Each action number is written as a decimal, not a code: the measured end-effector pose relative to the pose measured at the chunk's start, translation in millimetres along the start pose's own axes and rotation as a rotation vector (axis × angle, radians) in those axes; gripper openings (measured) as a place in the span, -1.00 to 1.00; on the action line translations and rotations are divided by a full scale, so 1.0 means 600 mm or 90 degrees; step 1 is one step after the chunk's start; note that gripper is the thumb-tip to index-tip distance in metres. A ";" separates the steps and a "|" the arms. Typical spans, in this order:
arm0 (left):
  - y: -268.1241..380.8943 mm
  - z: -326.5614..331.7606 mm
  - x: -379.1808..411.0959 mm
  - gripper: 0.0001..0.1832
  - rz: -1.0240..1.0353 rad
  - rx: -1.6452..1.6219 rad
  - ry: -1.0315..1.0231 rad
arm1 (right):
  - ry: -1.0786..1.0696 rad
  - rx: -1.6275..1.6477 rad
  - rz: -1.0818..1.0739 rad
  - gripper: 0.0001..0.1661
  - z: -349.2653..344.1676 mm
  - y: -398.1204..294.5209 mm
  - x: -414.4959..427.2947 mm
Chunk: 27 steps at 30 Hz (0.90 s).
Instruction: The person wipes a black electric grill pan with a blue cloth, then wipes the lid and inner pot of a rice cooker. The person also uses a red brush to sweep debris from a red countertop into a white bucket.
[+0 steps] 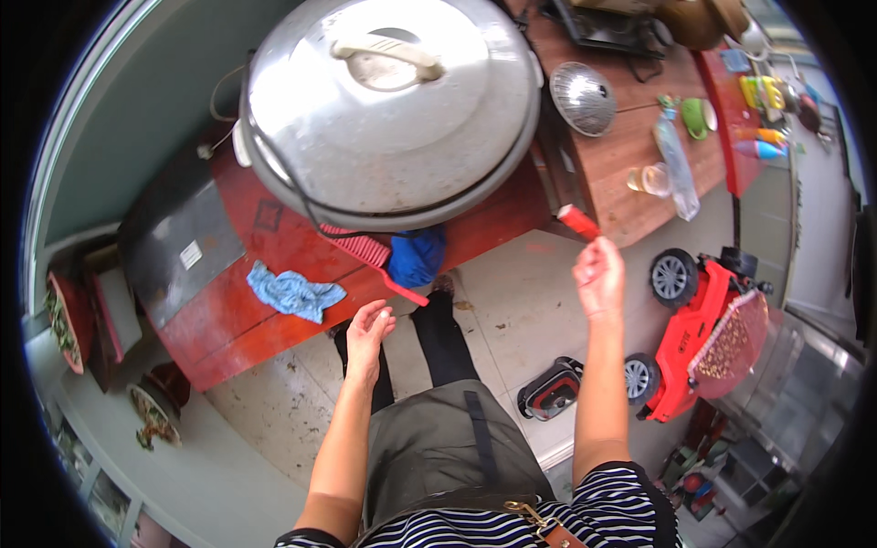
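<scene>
My left hand hangs in the air near the table's front edge, fingers loosely bent with nothing in them. Between the fingers of my right hand is a short red cylinder with a pale end; its exact kind is unclear. Ahead stands a large oval electric cooker with a shiny metal lid and a cream handle. Partly beneath its rim lie a pink ribbed brush-like tool and a blue fabric bundle. A light blue cloth lies crumpled on the red table.
On the wooden table at right are a metal bowl-shaped piece, a plastic bottle, a clear cup and a green mug. A red toy car and a black-and-red object occupy the floor. Potted plants stand left.
</scene>
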<state>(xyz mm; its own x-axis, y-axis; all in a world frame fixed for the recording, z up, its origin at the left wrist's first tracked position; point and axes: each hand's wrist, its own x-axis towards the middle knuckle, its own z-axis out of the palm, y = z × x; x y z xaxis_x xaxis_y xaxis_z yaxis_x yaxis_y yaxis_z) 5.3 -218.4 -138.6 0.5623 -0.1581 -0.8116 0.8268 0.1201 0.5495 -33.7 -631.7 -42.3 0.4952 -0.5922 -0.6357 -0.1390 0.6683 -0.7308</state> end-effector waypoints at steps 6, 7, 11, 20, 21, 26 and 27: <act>-0.095 -0.251 0.102 -0.68 0.144 0.067 0.511 | 0.000 -0.284 -0.226 -0.75 0.096 0.110 0.029; -0.098 -0.296 0.108 -0.61 0.129 0.127 0.568 | -0.089 -0.433 -0.206 -0.84 0.125 0.168 -0.017; -0.030 -0.286 0.143 -0.45 0.176 0.280 0.668 | -0.524 -0.724 -0.318 -0.61 0.194 0.434 -0.123; 0.005 -0.413 0.181 -0.49 0.089 0.054 0.379 | -0.700 -1.002 -0.532 -0.29 0.414 0.767 -0.143; 0.021 -0.384 0.177 -0.45 0.024 0.000 0.318 | -0.701 -0.956 -0.437 -0.29 0.398 0.790 -0.137; -0.002 -0.395 0.161 -0.52 -0.003 -0.209 0.211 | -0.580 -0.783 -0.498 -0.36 0.415 0.711 -0.210; -0.006 -0.413 0.165 -0.56 0.010 -0.288 0.178 | -0.414 -0.882 -0.599 -0.40 0.415 0.672 -0.199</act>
<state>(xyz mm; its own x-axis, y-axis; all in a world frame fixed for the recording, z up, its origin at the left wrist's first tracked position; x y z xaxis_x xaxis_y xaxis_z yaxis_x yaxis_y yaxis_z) 55.6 8.1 -270.0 0.4997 0.1071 -0.8596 0.6961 0.5410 0.4720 64.6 -179.5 -199.0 0.9994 -0.0305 0.0133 -0.0155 -0.7807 -0.6247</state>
